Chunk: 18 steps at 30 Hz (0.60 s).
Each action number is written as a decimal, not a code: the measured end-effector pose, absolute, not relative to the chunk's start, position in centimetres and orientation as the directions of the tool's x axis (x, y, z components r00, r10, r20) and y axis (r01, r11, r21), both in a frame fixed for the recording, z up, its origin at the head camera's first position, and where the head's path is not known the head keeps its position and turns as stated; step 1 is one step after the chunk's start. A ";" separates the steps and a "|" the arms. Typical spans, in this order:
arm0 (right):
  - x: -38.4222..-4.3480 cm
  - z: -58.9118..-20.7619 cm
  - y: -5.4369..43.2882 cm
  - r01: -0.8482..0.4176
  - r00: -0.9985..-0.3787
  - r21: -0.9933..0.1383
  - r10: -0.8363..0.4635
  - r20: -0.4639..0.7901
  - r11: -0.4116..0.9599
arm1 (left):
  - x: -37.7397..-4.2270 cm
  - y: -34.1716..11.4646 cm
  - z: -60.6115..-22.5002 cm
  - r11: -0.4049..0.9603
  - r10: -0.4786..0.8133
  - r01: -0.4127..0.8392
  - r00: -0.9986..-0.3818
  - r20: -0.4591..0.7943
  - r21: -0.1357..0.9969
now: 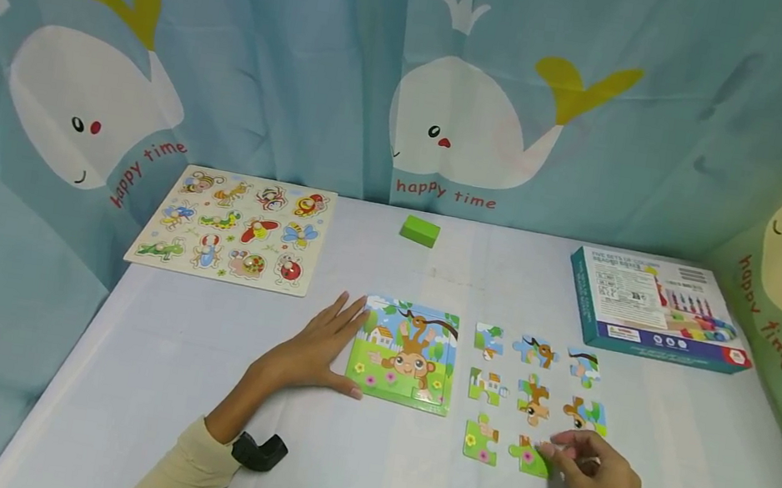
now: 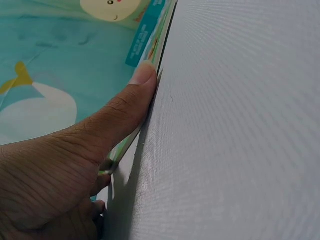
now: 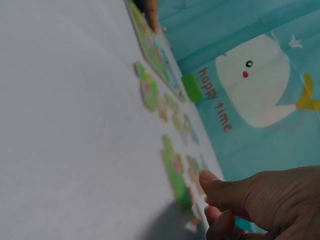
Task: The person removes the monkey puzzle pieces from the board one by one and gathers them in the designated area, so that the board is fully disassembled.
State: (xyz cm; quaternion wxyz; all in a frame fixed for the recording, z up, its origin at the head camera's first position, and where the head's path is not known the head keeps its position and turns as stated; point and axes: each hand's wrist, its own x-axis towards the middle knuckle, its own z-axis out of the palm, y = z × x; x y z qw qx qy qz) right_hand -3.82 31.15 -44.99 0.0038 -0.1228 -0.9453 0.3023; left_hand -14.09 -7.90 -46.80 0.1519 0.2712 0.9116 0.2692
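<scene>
My left hand (image 1: 318,351) lies spread at the left side of a square monkey puzzle board (image 1: 400,355), its thumb along the lower left corner. In the left wrist view, the thumb (image 2: 120,110) rests against the board's edge. My right hand (image 1: 599,477) is low at the right, fingers loosely bent, their tips at the right edge of a green puzzle piece (image 1: 529,457) with a pink flower. That piece lies flat on the table; whether the fingertips touch it is unclear. The right wrist view shows the thumb (image 3: 225,192) above the blurred pieces.
Several loose puzzle pieces (image 1: 488,387) lie in rows right of the board. Farther back are an insect peg board (image 1: 230,228), a green block (image 1: 420,231) and a boxed toy set (image 1: 658,309). A whale-print curtain (image 1: 351,103) stands behind the white table (image 1: 193,349).
</scene>
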 end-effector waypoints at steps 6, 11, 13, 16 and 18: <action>-6.1 -43.8 28.4 0.010 -0.995 -0.655 0.073 0.069 0.756 | -14.1 -7.9 -46.9 0.717 0.574 0.411 -0.806 -0.143 0.563; -8.4 -44.1 24.5 -0.212 -0.977 -0.700 -0.161 0.139 0.682 | -14.1 -7.9 -46.9 0.719 0.569 0.408 -0.811 -0.139 0.563; -9.3 -44.5 23.1 -0.256 -0.964 -0.686 -0.232 0.130 0.681 | -14.0 -8.0 -46.9 0.713 0.568 0.409 -0.813 -0.128 0.569; -10.3 -45.1 21.5 -0.274 -0.952 -0.635 -0.295 0.076 0.722 | -14.1 -7.9 -47.0 0.714 0.570 0.417 -0.813 -0.122 0.562; -10.7 -45.4 20.7 -0.274 -0.949 -0.582 -0.312 0.035 0.766 | -14.1 -7.9 -47.1 0.718 0.570 0.419 -0.812 -0.124 0.556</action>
